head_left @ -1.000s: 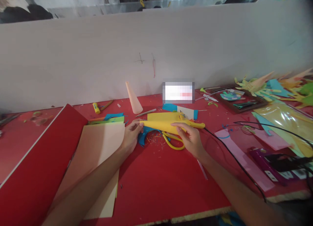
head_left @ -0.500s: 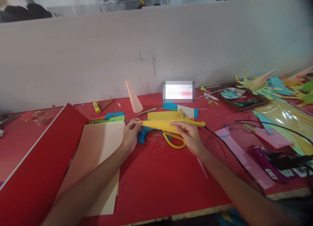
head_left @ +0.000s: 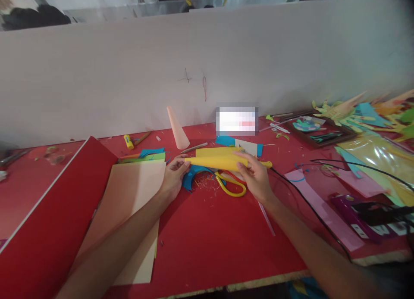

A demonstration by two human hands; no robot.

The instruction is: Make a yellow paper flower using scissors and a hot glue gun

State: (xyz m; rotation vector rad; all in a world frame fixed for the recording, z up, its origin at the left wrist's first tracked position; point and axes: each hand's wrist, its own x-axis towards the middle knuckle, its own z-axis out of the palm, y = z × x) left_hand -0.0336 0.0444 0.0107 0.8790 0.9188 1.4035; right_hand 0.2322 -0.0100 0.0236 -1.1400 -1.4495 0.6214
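A yellow paper cone [head_left: 215, 162] lies sideways between my hands, above the red table. My left hand [head_left: 174, 174] pinches its narrow tip. At the wide end, my right hand [head_left: 255, 174] grips the paper, thumb in front and fingers behind. Just behind the cone is a flat yellow paper piece [head_left: 213, 152], partly covered, and a yellow glue gun [head_left: 267, 164] whose body is mostly hidden. Below the cone show yellow-handled scissors [head_left: 231, 191] and a blue paper scrap [head_left: 192, 176]. A peach paper cone [head_left: 177, 131] stands upright behind.
Peach paper sheets [head_left: 129, 221] lie left, beside a raised red board [head_left: 58, 195]. A glue stick [head_left: 128, 141] is behind them. To the right are pink paper [head_left: 326, 213], a purple box [head_left: 362, 217], black cables [head_left: 304, 208] and a brown tray [head_left: 318, 141]. A white board [head_left: 129, 75] closes the back.
My right hand has shifted its hold at the cone's wide end, moving slightly right, with the thumb now in front. The left hand stays at the tip.
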